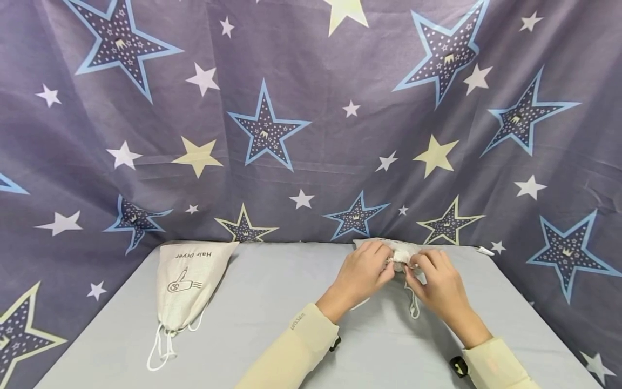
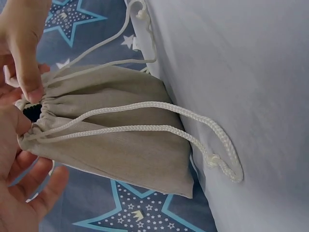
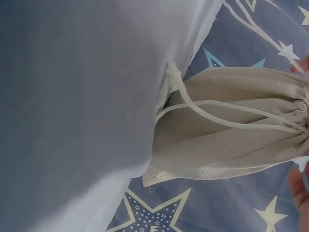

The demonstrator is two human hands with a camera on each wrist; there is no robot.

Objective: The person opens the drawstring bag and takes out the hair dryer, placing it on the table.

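Observation:
A beige cloth drawstring bag [image 1: 362,242] lies at the table's far edge in the head view, its mouth turned towards me. My left hand [image 1: 360,272] pinches one side of the gathered mouth, and my right hand [image 1: 441,283] pinches the other. The left wrist view shows the bag's body [image 2: 120,92] with white cords [image 2: 145,105] hanging in loops from both sides. Something dark [image 2: 33,112] shows in the small opening between the hands. In the right wrist view the same bag [image 3: 227,116] appears, with only a few fingertips at the right edge.
Another drawstring bag [image 1: 187,292], printed "Hair Dryer", lies on the left of the grey-covered table [image 1: 252,302], its white cords [image 1: 162,351] towards me. A small white object [image 1: 484,251] is at the far right corner. A star-patterned curtain [image 1: 311,178] hangs behind.

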